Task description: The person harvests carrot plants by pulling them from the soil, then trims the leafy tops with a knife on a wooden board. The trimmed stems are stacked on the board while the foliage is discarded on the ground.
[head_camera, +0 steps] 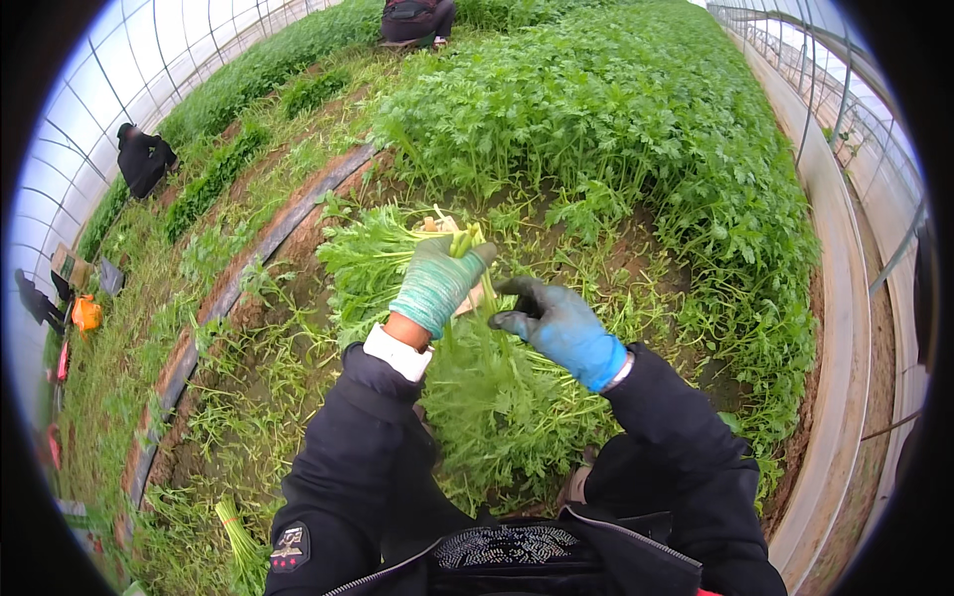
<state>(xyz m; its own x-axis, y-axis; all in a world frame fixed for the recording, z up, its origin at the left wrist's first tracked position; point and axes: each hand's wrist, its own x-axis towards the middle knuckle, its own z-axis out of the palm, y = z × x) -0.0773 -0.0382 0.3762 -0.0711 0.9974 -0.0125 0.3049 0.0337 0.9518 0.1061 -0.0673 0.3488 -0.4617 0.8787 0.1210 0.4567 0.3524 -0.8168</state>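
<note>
My left hand [442, 279], in a green knit glove, is closed around several green stems [467, 240] of a leafy plant with lobed leaves, perhaps crown daisy. The leaves of those stems hang blurred below the hand. Just to the right, my right hand [560, 322] wears a blue glove with dark fingertips. Its thumb and fingers are apart, close to the stems, and I see nothing held between them. Cut greens [365, 261] lie left of the left hand, beside a pale tan object mostly hidden behind it. More cut greens [522, 417] spread between my knees.
Uncut greens [596, 112] stand ahead and to the right. A bundle with a red band [237, 529] lies lower left. A dark strip edging [223, 298] crosses the left side. Two people [143, 160] [417, 18] crouch farther off. An orange bag [86, 314] sits far left.
</note>
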